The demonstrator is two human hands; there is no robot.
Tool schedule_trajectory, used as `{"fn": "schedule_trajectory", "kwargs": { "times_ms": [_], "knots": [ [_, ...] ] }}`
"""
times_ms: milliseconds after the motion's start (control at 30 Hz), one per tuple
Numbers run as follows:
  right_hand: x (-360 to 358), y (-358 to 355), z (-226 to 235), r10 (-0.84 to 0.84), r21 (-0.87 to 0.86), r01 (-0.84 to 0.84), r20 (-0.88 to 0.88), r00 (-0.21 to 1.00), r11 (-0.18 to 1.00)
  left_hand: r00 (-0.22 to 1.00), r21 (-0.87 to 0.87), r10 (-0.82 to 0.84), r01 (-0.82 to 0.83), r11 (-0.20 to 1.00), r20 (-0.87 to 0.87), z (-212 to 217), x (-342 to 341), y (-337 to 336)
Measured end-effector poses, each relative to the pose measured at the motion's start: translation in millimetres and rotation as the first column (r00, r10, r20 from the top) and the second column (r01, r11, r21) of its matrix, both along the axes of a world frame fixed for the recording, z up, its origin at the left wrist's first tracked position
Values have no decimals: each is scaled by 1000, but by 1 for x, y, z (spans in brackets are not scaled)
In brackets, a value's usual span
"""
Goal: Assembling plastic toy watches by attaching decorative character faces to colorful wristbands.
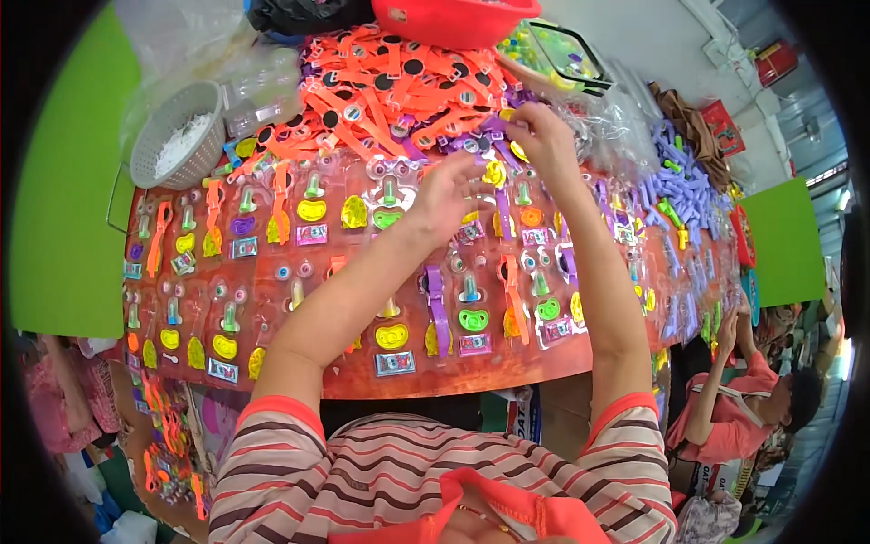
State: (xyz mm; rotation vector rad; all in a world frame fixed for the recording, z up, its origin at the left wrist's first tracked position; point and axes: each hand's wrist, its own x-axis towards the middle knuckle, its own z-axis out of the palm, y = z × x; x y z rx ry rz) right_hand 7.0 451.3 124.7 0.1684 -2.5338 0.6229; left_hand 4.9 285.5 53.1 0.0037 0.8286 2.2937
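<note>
A white perforated basket is sitting at the far left of the table, beside clear blister trays lying in rows, too many to count, each holding small coloured toy parts. Behind them a heap of orange straps is piling up under one red bowl. The left hand is hovering over a tray, fingers bent and slightly apart, clamped on nothing visible. The right hand is pinching a small yellow piece between its fingertips. Purple parts are lying at right.
</note>
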Motion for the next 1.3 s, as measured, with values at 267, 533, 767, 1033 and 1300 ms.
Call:
{"fn": "schedule_trajectory", "kwargs": {
  "times_ms": [267, 533, 767, 1033, 1300],
  "knots": [
    [148, -81, 0, 321, 280, -288, -78, 944, 916, 942, 424, -267, 160, 891, 205, 12, 28, -14],
    [202, -53, -75, 329, -991, 131, 137, 934, 40, 793, 482, -599, 570, 665, -111, -11, 120, -44],
    [232, -87, -55, 308, -896, -236, -361, 880, -377, 693, 459, -716, 611, 645, 82, -18, 191, -72],
    [282, -97, -62, -43, -946, -291, -288, 957, -143, 856, 627, -482, 273, 730, 188, -31, 225, -104],
    [308, -129, -75, -87, -931, -343, -334, 938, -126, 982, 235, -157, 130, 963, 101, -44, 238, -89]
  ]
}}
